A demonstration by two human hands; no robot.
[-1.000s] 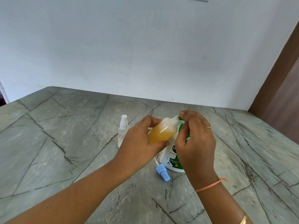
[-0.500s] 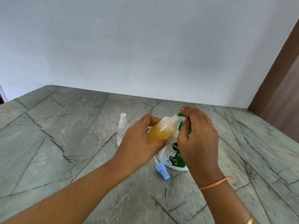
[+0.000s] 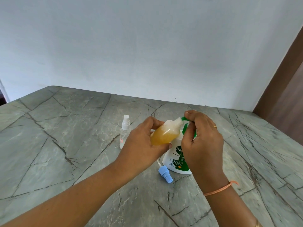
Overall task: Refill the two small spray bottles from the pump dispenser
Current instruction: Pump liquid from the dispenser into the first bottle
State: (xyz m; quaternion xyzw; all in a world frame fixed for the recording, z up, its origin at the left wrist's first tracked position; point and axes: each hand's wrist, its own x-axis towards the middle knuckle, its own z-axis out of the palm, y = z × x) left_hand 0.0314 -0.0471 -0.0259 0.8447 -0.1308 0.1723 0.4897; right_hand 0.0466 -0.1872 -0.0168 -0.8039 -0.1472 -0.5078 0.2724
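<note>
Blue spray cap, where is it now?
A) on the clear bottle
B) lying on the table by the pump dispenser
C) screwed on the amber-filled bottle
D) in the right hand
B: the blue spray cap lies loose on the table beside the pump dispenser.

light: bright, even, soft | shadows: faint | focus: sharp centre | edges: wide-angle bowing
</note>
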